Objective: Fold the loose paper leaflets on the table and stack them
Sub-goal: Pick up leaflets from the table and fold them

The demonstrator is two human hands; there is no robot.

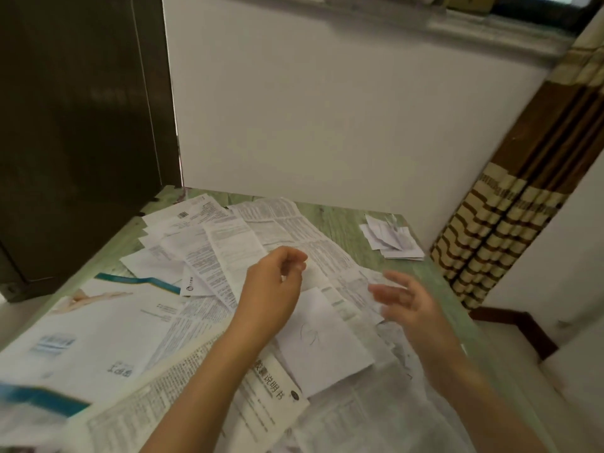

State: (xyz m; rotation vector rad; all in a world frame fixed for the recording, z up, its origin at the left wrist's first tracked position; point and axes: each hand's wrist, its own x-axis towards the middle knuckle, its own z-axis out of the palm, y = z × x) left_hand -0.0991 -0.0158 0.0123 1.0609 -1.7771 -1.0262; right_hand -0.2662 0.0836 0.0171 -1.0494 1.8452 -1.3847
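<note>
White paper everywhere: loose leaflets (228,243) sprawl unfolded across the green table (340,220). My left hand (274,289) hovers over them, fingers curled toward the thumb; whether it is pinching a sheet edge, I can't tell. My right hand (405,299) is spread, blurred and empty. The folded stack (392,240) sits at the far right corner, I reckon to keep finished pieces clear of the heap.

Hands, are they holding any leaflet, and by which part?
Nothing is held: the left hand, fingers loosely curled, and the open right hand are both above the loose leaflets.
</note>
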